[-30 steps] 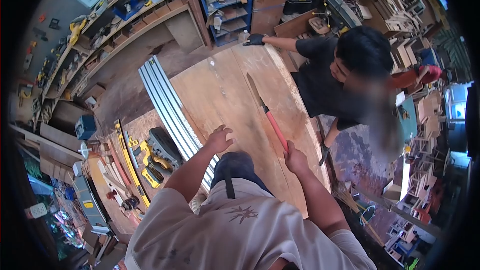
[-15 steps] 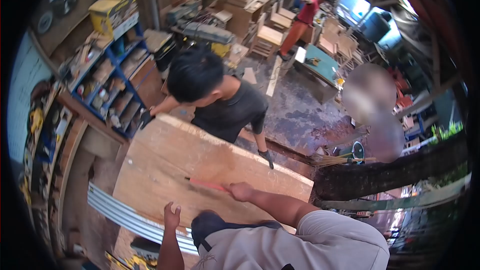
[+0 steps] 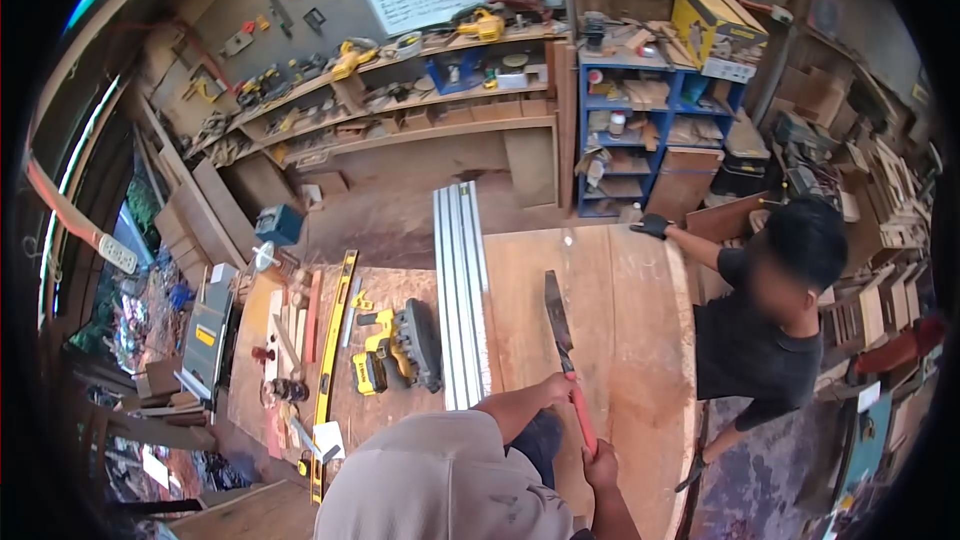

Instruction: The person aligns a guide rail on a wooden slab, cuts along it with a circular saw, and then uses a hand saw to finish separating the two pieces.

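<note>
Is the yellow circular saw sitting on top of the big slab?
No, the saw lies on the bench left of the metal rails, off the slab.

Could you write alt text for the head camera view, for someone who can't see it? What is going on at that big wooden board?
A person grips the red handle of a hand saw with both hands, left hand ahead of right hand, its blade lying over a wide wooden slab. A co-worker at the slab's right edge steadies its far corner with a gloved hand. A metal guide rail and yellow circular saw lie to the left.
</note>
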`<action>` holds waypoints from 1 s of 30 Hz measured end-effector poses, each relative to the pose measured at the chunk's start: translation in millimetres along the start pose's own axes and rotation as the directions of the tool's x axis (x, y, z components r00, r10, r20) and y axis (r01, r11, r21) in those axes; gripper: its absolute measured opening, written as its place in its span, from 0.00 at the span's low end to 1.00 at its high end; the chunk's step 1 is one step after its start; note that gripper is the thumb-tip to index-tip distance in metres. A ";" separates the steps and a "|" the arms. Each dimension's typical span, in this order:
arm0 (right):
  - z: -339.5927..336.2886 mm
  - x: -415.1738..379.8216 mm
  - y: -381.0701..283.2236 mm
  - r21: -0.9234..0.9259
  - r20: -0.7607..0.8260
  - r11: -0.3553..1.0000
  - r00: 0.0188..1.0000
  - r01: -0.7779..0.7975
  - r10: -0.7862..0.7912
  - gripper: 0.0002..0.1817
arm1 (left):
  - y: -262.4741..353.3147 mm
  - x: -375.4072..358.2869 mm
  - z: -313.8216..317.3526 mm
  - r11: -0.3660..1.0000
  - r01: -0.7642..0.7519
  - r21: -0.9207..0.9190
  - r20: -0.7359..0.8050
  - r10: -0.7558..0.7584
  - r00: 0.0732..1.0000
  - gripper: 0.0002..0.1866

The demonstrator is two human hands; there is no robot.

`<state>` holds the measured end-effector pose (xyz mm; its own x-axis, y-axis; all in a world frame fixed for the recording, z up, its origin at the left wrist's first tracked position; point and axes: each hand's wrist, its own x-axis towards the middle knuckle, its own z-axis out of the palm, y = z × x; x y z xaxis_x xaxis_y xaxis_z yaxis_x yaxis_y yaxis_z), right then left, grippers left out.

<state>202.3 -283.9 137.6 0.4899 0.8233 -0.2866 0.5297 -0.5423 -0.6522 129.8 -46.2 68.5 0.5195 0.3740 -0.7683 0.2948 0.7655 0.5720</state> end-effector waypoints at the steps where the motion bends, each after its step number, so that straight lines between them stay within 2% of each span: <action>1: -0.3 0.6 6.4 -0.047 0.039 0.995 0.995 -0.085 0.087 0.18 | -1.1 8.9 -8.3 1.000 0.000 -0.007 -0.011 0.000 1.000 0.12; 2: 3.9 1.7 12.3 -0.046 0.048 0.995 0.995 -0.083 0.085 0.18 | -6.9 23.0 -23.2 0.852 -0.079 0.517 0.075 0.047 0.996 0.14; 3: 10.3 0.9 17.4 -0.065 0.014 0.993 0.995 -0.096 0.097 0.17 | -17.8 31.7 -38.3 0.447 -0.166 0.879 0.170 0.032 0.985 0.17; 4: 18.2 0.9 23.8 -0.078 -0.021 0.991 0.994 -0.112 0.110 0.16 | -13.1 13.9 -41.1 0.446 -0.151 0.882 0.158 0.022 0.987 0.17; 6: 37.7 12.3 46.4 -0.132 -0.018 0.984 0.993 -0.121 0.120 0.18 | -2.2 -15.6 -39.9 0.086 -0.093 0.992 0.083 0.115 0.990 0.20; 7: 42.1 16.3 51.7 -0.156 -0.056 0.979 0.991 -0.130 0.123 0.19 | -5.5 -10.0 -41.7 0.071 -0.055 0.996 0.043 0.158 0.987 0.20; 8: 47.7 25.1 61.6 -0.164 -0.013 0.976 0.989 -0.146 0.146 0.20 | -16.1 -4.2 -37.1 0.036 -0.045 0.998 0.039 0.171 0.985 0.20; 9: 64.8 29.5 81.3 -0.081 -0.039 0.986 0.989 -0.147 0.144 0.20 | -33.1 13.1 -37.7 -0.089 -0.113 0.990 0.126 0.158 0.979 0.20; 10: 58.2 26.2 70.6 -0.035 -0.020 0.967 0.967 -0.254 0.253 0.19 | -29.8 11.7 -23.1 -0.154 -0.133 0.979 0.145 0.069 0.987 0.19; 11: 72.8 19.6 83.5 -0.031 -0.091 0.941 0.938 -0.338 0.334 0.19 | -38.6 14.0 -12.0 -0.212 -0.227 0.950 0.238 0.024 0.971 0.19; 12: 82.2 8.7 95.4 0.002 -0.187 0.945 0.928 -0.328 0.323 0.18 | -39.3 2.9 13.9 -0.308 -0.307 0.901 0.302 -0.065 0.951 0.24; 14: 71.6 -32.8 87.0 0.118 -0.223 0.886 0.858 -0.448 0.463 0.22 | -60.6 -21.7 57.3 -0.356 -0.410 0.840 0.359 -0.202 0.911 0.26; 16: 77.5 -78.0 109.9 0.177 -0.275 0.826 0.778 -0.536 0.564 0.26 | -97.5 -28.0 85.1 -0.451 -0.498 0.741 0.395 -0.307 0.866 0.29; 18: 79.3 -137.8 137.1 0.276 -0.261 0.694 0.643 -0.665 0.720 0.27 | -134.4 -30.3 104.0 -0.529 -0.558 0.640 0.409 -0.380 0.830 0.32; 20: 97.7 -192.7 161.2 0.362 -0.209 0.521 0.477 -0.773 0.854 0.29 | -179.4 -16.5 102.5 -0.623 -0.367 0.690 0.238 -0.284 0.929 0.47; 21: 104.9 -222.7 170.2 0.366 -0.238 0.451 0.387 -0.814 0.891 0.30 | -196.4 -17.5 104.9 -0.648 -0.414 0.639 0.251 -0.334 0.909 0.47; 23: 124.0 -276.7 192.6 0.402 -0.252 0.343 0.257 -0.849 0.933 0.31 | -233.6 -15.7 108.4 -0.691 -0.235 0.684 0.075 -0.254 0.964 0.66; 24: 128.3 -299.9 203.1 0.395 -0.271 0.323 0.227 -0.860 0.935 0.34 | -249.7 -16.3 109.7 -0.713 -0.261 0.651 0.082 -0.276 0.958 0.66; 26: 139.9 -333.5 223.6 0.414 -0.282 0.280 0.171 -0.866 0.944 0.36 | -278.2 -20.5 108.1 -0.734 -0.112 0.669 0.079 -0.080 0.994 0.78; 27: 145.4 -337.9 223.0 0.383 -0.360 0.339 0.199 -0.859 0.911 0.38 | -278.5 -18.9 102.5 -0.752 -0.138 0.645 0.095 -0.100 0.990 0.78; 29: 160.5 -351.1 240.7 0.311 -0.475 0.466 0.290 -0.828 0.831 0.42 | -290.4 -18.4 101.5 -0.792 -0.028 0.609 0.083 0.030 0.996 0.81; 30: 169.2 -353.2 246.8 0.332 -0.457 0.436 0.262 -0.836 0.850 0.42 | -294.7 -17.7 99.8 -0.811 -0.046 0.583 0.089 0.007 0.996 0.81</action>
<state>42.8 -680.1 -40.9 0.8948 -0.3220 -0.3092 -0.4088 -0.8693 -0.2779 113.7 -330.7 -57.8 0.5906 0.3317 -0.7356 0.2047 -0.9434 -0.2611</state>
